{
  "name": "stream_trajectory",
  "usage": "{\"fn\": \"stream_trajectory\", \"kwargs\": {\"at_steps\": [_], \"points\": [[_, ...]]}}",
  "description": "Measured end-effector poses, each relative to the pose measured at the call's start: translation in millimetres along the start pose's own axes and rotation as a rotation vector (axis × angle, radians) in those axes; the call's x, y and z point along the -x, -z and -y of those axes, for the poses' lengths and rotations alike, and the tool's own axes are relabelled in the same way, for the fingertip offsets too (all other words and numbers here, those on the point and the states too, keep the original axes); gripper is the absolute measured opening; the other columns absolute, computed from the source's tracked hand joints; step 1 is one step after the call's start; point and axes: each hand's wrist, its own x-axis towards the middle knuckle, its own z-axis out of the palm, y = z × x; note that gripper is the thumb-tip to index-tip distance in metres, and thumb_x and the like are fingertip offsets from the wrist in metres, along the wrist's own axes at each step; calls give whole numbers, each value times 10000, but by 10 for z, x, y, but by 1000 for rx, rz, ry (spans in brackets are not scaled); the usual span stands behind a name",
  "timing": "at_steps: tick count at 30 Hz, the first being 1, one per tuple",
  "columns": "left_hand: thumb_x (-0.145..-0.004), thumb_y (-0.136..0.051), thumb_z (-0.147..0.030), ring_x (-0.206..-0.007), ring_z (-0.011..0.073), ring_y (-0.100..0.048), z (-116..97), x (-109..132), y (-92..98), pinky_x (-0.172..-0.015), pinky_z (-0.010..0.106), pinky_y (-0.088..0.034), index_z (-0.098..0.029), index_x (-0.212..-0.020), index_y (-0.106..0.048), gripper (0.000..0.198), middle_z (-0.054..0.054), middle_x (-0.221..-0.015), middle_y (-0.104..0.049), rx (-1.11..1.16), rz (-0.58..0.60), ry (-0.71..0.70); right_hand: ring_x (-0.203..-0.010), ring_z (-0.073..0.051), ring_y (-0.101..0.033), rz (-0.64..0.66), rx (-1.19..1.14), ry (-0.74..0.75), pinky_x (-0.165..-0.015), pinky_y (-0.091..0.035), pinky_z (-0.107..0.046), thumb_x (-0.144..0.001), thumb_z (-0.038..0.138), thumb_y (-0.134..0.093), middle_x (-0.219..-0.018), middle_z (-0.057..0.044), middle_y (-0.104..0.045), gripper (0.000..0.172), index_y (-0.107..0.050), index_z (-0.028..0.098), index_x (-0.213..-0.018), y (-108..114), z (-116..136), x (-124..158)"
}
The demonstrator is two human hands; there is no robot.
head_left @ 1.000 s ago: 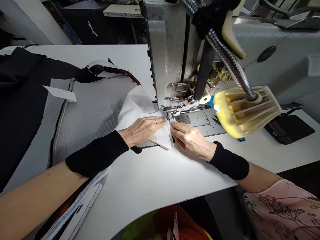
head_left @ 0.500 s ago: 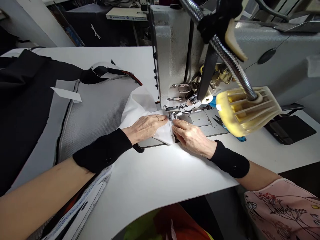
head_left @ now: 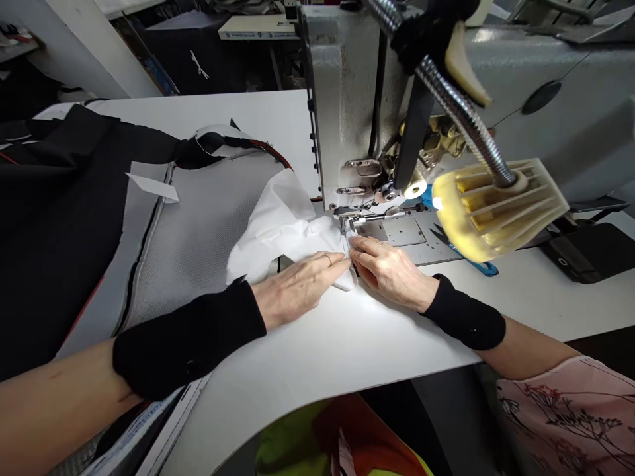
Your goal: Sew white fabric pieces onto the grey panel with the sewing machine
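Note:
A thin white fabric (head_left: 278,218) lies under the presser foot (head_left: 346,223) of a grey sewing machine (head_left: 342,99). My left hand (head_left: 302,281) rests flat on its near part, fingers stretched towards the foot. Close to the foot on the other side, my right hand (head_left: 389,271) has its bent fingers closed at the fabric's right edge; its thumb is hidden. Black bands (head_left: 461,314) cover both wrists. Left of the white fabric spreads a larger grey mesh and black textile piece (head_left: 198,218), partly beneath my left forearm.
A yellow lamp (head_left: 496,208) on a flexible metal neck hangs over the right side. Blue-handled scissors (head_left: 479,263) lie beside the machine's metal plate. A black device (head_left: 585,254) stands further right on the white table (head_left: 297,370).
My left hand has slid back towards me from the foot, and the white fabric behind it is more rumpled. My right hand stays beside the foot. The view has shifted slightly.

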Motion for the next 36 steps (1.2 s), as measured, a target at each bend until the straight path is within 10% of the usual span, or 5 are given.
{"fn": "stream_trajectory", "kwargs": {"at_steps": [16,23,36], "points": [[-775,-251,85,-1165,207,-496,-143,122,-179,-938,308,-488,-72,-1278,-435,558,126,-1306,-517,-33,-42,-5,-956,-239,-603,144,-215,-119,-720,-539,-351,-857,427,-554,-1158,-171,-550,388,-563,110,-1080,180,-10,85],[-743,-271,102,-1242,208,-438,-37,144,-170,-1034,337,-433,-79,-1281,-463,599,105,-1344,-501,-24,-14,-112,-995,-236,-599,110,21,1,-896,-484,-386,-896,217,-448,-1105,-116,-637,205,-609,124,-982,194,-16,95],[-713,-242,115,-1249,158,-436,210,43,-98,-1019,296,-446,-138,-1277,-474,660,55,-1312,-533,134,9,-61,-1111,-236,-539,145,145,29,-982,-425,-380,-761,31,-387,-1207,-120,-599,436,-571,51,-1156,88,-141,-24]]}}
